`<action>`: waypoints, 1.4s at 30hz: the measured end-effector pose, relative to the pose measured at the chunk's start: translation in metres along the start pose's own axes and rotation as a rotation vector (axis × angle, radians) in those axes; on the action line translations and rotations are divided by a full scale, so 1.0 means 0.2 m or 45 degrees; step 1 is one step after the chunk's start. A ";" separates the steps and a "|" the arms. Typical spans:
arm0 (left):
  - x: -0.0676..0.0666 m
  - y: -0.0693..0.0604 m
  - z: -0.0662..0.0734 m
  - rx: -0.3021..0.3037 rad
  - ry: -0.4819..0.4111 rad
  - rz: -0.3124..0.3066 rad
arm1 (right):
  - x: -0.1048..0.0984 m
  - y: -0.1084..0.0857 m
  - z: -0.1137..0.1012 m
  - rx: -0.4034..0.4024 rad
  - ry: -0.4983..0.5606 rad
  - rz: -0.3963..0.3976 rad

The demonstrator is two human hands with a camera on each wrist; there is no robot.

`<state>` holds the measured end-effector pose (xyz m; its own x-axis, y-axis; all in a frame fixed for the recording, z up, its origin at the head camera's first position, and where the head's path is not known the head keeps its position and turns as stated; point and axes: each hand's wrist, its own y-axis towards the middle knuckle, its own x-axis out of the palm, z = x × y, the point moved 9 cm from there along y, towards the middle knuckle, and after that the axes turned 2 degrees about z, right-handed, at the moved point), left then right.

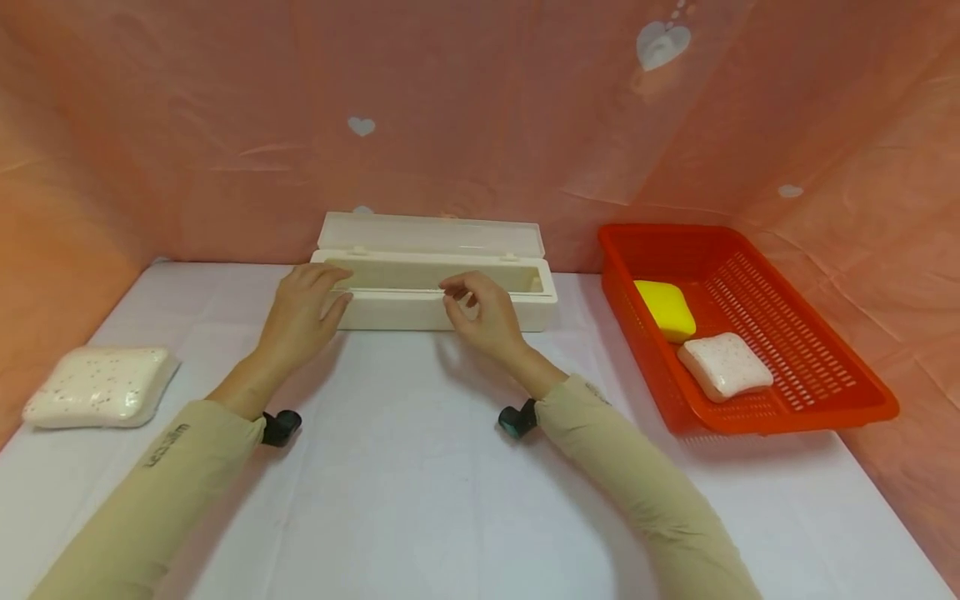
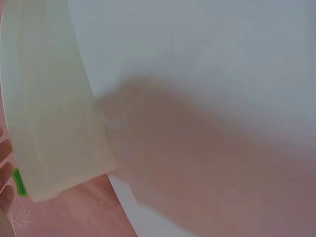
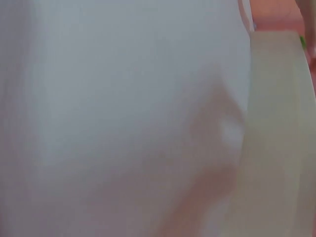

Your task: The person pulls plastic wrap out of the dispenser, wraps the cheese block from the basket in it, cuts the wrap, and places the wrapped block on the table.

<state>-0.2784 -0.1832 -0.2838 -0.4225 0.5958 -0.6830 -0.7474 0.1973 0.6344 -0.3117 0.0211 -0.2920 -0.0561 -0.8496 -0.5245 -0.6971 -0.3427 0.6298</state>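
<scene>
A long white box [image 1: 420, 312] stands at the back of the table, its hinged lid [image 1: 431, 235] raised behind it. The left hand [image 1: 300, 308] is at the box's left front, fingers loosely bent over the rim, thumb apart from them. Over the middle of the front rim is the right hand [image 1: 483, 312], its fingers bent and thumb near the fingertips; nothing is seen held in either hand. In the left wrist view, fingertips [image 2: 6, 173] show at the edge beside a small green piece [image 2: 19, 182] on the box. Most of both hands is outside the wrist views.
At right stands a red plastic basket [image 1: 637, 358] holding a yellow block [image 1: 667, 310] and a white speckled wrapped block [image 1: 725, 367]. Another speckled wrapped block [image 1: 101, 387] lies at the table's left edge. A pink cloth [image 1: 465, 125] hangs behind the white-covered table [image 1: 405, 492].
</scene>
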 end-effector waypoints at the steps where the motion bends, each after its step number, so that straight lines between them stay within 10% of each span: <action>1: 0.01 0.01 0.00 0.004 0.001 -0.007 | -0.02 0.00 0.01 -0.003 -0.016 0.007; 25: 0.10 0.06 0.01 -0.024 0.020 -0.225 | -0.20 0.01 0.31 0.373 -0.302 -0.390; 42: 0.11 0.09 -0.06 -0.199 -0.078 -0.253 | -0.17 0.04 0.31 0.333 -0.271 -0.529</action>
<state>-0.3077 -0.1754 -0.2919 -0.2312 0.6042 -0.7625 -0.8848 0.1954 0.4230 -0.3604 0.0728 -0.3047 0.1378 -0.5545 -0.8207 -0.8449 -0.4982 0.1947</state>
